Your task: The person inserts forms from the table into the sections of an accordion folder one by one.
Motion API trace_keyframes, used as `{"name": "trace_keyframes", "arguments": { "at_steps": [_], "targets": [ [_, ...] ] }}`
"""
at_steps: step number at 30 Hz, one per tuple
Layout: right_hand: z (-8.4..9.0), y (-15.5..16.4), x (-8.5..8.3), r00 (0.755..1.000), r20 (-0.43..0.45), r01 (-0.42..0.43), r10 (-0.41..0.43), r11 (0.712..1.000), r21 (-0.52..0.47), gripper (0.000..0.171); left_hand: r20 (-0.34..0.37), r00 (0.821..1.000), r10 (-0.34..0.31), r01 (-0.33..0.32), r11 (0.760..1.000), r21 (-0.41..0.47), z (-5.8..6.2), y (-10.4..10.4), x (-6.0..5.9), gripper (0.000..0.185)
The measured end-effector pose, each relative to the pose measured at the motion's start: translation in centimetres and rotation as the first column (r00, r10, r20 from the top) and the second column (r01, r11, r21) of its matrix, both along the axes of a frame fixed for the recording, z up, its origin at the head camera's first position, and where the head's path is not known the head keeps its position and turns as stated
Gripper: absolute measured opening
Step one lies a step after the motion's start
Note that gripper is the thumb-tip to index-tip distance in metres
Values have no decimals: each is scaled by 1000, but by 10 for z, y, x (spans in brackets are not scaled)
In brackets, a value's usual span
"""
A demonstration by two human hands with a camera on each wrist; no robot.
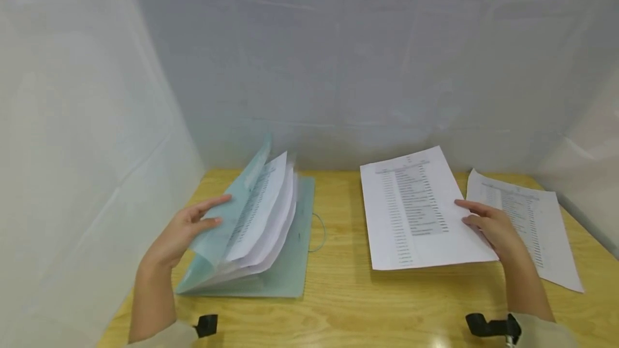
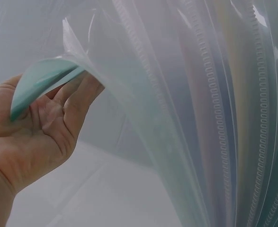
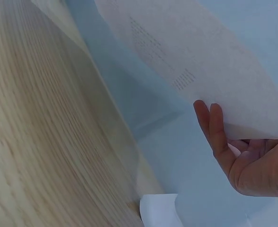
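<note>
On the left of the head view, a pale green display-book folder (image 1: 290,278) lies part open on the table. My left hand (image 1: 179,232) grips its raised front cover (image 1: 220,224) at the outer edge. Printed sheets (image 1: 261,208) show inside, and the left wrist view shows clear pockets (image 2: 162,104) fanned apart. A printed sheet of paper (image 1: 391,208) is held up off the table by my right hand (image 1: 498,232), which pinches its right edge. In the right wrist view, fingers (image 3: 217,127) lie along one face of that sheet.
Another printed sheet (image 1: 556,230) rests on the wooden table (image 1: 338,305) at the far right, partly behind my right hand. An elastic loop (image 1: 321,235) sticks out from the folder's right edge. White sheeting (image 1: 338,69) walls the table at the back and sides.
</note>
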State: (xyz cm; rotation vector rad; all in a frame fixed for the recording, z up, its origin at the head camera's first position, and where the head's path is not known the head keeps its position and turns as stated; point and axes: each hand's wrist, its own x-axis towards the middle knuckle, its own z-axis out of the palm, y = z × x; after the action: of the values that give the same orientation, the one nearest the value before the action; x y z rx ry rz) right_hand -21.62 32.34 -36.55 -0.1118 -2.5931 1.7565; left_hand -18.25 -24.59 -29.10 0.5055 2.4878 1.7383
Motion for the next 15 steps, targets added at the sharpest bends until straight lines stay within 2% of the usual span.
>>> {"name": "trace_keyframes", "arguments": {
  "at_steps": [9, 15],
  "targets": [
    [1, -19, -7, 1000, 6, -31, 31, 1000, 4, 47, -5, 1000, 2, -2, 1000, 5, 2, -2, 1, 48],
    [5, -31, -8, 999, 15, -45, 45, 999, -28, 47, -15, 1000, 4, -4, 1000, -1, 3, -3, 2, 47]
  ]
}}
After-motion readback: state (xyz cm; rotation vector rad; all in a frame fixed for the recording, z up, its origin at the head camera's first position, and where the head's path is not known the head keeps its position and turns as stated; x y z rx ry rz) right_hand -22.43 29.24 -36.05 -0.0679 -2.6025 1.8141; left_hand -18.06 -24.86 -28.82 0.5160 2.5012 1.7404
